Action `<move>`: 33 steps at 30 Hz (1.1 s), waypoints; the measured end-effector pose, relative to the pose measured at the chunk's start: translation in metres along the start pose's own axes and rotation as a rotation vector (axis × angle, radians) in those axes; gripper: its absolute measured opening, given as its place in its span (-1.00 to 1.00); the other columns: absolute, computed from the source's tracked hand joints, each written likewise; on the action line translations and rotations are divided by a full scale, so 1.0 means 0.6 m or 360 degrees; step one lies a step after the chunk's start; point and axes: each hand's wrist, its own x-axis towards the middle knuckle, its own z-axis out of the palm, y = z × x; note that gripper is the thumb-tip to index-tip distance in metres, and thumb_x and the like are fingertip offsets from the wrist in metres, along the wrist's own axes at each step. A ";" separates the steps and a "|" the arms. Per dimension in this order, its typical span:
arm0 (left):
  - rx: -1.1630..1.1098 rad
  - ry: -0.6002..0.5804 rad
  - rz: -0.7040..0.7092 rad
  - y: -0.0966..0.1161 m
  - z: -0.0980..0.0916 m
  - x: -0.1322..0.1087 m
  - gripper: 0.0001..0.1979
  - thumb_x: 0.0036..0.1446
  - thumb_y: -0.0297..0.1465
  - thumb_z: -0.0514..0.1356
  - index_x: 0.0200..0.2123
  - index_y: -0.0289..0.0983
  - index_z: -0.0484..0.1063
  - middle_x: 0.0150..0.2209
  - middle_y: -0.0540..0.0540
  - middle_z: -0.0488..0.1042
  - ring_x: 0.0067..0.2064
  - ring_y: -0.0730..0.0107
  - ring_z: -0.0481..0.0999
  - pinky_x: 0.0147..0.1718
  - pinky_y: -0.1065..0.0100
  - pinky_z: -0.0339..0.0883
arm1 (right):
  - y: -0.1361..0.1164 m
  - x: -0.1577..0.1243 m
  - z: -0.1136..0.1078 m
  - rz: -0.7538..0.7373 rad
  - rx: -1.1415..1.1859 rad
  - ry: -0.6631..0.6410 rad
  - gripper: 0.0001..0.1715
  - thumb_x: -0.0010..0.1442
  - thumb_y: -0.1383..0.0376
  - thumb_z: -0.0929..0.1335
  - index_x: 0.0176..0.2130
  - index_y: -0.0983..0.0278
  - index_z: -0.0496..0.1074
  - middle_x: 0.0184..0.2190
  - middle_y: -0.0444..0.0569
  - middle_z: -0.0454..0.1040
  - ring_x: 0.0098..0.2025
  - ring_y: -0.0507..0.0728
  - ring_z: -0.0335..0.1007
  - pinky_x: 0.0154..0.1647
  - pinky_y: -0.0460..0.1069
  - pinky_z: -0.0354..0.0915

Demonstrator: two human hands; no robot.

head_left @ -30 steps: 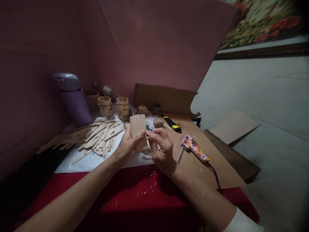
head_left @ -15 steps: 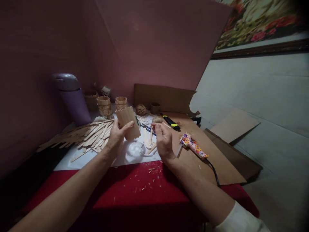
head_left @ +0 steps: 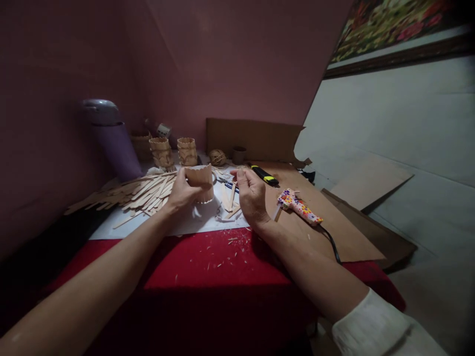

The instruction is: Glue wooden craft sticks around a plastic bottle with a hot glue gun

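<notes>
My left hand (head_left: 181, 192) is closed around the side of a cup made of wooden craft sticks (head_left: 204, 190). The cup stands nearly upright in the grip, its scalloped rim toward me, above white paper. To its right is my right hand (head_left: 253, 195), raised and apart from the cup, thumb and fingers drawn together. Whatever lies between those fingertips, if anything, is too small to make out. Loose craft sticks (head_left: 225, 199) and blue-handled scissors (head_left: 232, 186) lie on the paper between the hands. A flower-patterned glue gun (head_left: 300, 206) rests right of my right hand.
A heap of craft sticks (head_left: 150, 190) spreads at left. Behind stand two decorated stick cups, one nearer the middle (head_left: 187, 152), a purple flask (head_left: 116, 146) and a twine ball (head_left: 217, 157). A black-yellow utility knife (head_left: 264, 175) lies on cardboard (head_left: 334, 232). Shavings dot the red cloth (head_left: 208, 267).
The cup has turned in my left hand from a tilted side view, so its rim and opening now show. My right hand stays raised with fingers together. The view has shifted slightly.
</notes>
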 end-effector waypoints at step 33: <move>-0.0048 -0.0059 -0.0035 0.019 -0.003 -0.012 -0.28 -0.45 -0.43 0.43 -0.11 -0.23 0.25 -0.14 -0.10 0.41 -0.03 0.07 0.44 -0.07 0.14 0.38 | -0.013 0.002 -0.005 -0.0171 -0.0071 0.0016 -0.65 0.36 0.18 0.22 -0.35 0.23 0.48 -0.38 -0.04 0.48 -0.29 0.11 0.39 -0.21 0.05 0.29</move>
